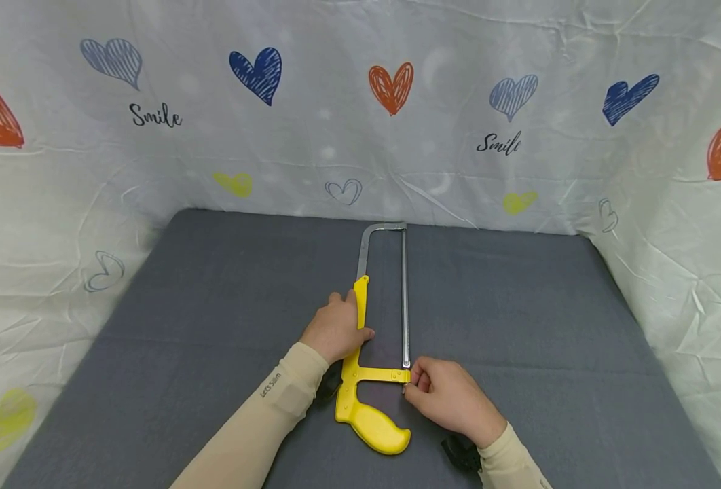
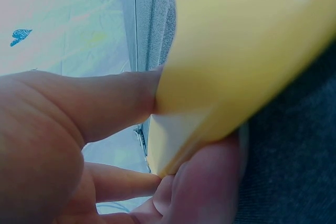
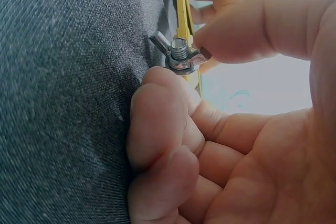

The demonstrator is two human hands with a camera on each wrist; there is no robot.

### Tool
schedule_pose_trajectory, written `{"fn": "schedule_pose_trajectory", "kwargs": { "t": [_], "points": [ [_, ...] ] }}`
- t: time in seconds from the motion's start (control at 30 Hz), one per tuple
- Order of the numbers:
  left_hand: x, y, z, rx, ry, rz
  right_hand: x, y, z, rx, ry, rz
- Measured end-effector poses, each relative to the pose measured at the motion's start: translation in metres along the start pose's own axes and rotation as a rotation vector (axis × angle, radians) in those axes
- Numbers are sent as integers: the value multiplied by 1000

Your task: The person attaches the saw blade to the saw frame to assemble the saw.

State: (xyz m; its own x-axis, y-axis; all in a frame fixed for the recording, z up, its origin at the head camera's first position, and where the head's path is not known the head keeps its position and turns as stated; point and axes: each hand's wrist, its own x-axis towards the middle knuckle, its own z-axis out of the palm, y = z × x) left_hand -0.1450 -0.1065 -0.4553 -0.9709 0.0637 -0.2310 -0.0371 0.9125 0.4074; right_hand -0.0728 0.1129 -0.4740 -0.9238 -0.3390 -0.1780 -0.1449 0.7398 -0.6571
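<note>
left hand (image 1: 336, 329) wrapped round the yellow upper bar of the hacksaw (image 1: 360, 370), thumb on the inner side, fingers over the outer edge; grips it firmly, seen close in the left wrist view with thumb and fingers (image 2: 105, 103) pressed on yellow plastic. right hand (image 1: 449, 397) curled at the near end of the blade (image 1: 406, 299), thumb and forefinger pinching the wing nut (image 3: 178, 53) on its threaded stud; other fingers (image 3: 163, 129) folded in toward the palm, resting against the cloth. lies flat on the grey table (image 1: 550, 326), roughly in the middle, handle nearest the person, steel frame reaching toward the far edge; blade running straight along the right side of the frame. nut sits just below the yellow crossbar, at the blade's near end. behind and to both sides, hangs a white sheet (image 1: 336, 122) printed with hearts and the word "smile". beige sleeves down to both wrists, dark wrist straps just visible beneath.
</note>
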Motion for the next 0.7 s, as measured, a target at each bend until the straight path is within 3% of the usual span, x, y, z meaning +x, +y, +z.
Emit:
{"fn": "schedule_pose_trajectory", "kwargs": {
  "t": [0.7],
  "points": [
    [0, 0, 0, -6, 3, 1, -1, 1, 0, -10, 4, -46]
  ]
}}
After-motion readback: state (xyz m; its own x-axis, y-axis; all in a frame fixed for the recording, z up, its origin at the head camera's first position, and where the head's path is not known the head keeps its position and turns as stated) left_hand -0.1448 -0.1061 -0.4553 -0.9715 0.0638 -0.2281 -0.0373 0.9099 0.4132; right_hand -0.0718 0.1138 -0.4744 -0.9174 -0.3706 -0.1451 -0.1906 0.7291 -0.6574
